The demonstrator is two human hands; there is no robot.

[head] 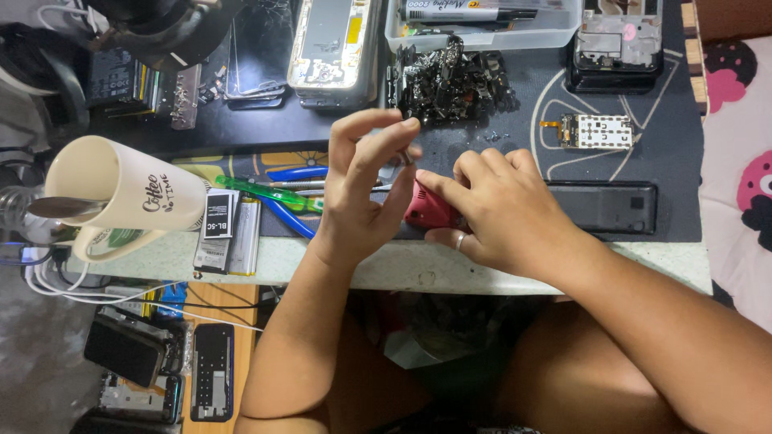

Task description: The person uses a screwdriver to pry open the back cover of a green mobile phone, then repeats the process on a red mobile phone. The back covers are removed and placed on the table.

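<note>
Red plastic shows between the two hands: a small red phone body (428, 207) lies on the dark work mat (667, 161), close to the near edge of the table. The right hand (503, 210) rests over it from the three o'clock side, fingers curled down on its casing and thumb under its near edge, so it grips the red piece. A ring sits on one finger of that hand.

The left hand (362, 189) is raised at about nine o'clock from the red phone body, palm turned toward the right hand, thumb and forefinger brought together at the top as if pinching something tiny; whether anything is between them cannot be told.

At twelve o'clock from the hands lies a heap of small black parts (446, 80). Beyond it stands a clear plastic tray (482, 36). At one o'clock a small circuit board with a gold keypad grid (593, 131) lies on the mat. At three o'clock, just beyond the right hand, a black phone (615, 207) lies flat.

At nine o'clock from the left hand are a green-handled tool (269, 193), blue-handled pliers (293, 217) and a flat phone battery (219, 217). Farther out at nine o'clock a cream mug (121, 193) lies on its side with a metal spoon (60, 207) in its mouth.
</note>
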